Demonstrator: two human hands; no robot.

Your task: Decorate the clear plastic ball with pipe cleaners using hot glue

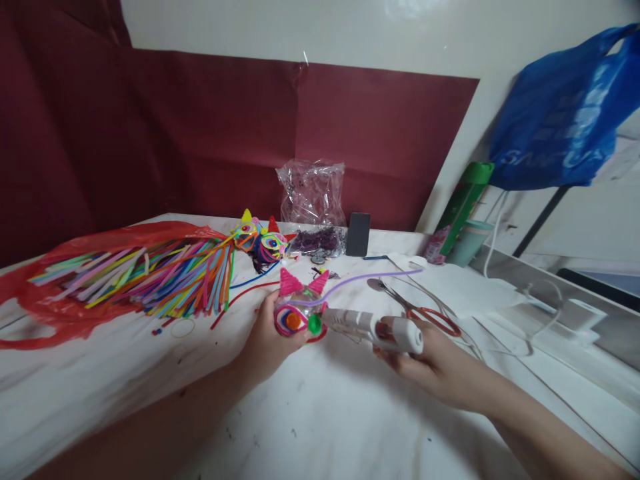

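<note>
White glue gun [361, 325], gripped by the right hand [425, 363], wants aiming clear of the left hand [267, 339], which clasps the cat [294, 321].

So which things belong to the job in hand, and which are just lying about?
Likely in the job:
pink-eared figure, in the left hand
white glue gun, in the right hand
pipe cleaners
scissors

Seemingly unrelated:
black phone-like slab
blue bag
green container

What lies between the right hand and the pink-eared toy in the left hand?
In the head view, a white glue gun lies there, gripped in the right hand, front end towards the pink-eared toy; whether they touch is unclear.
</note>
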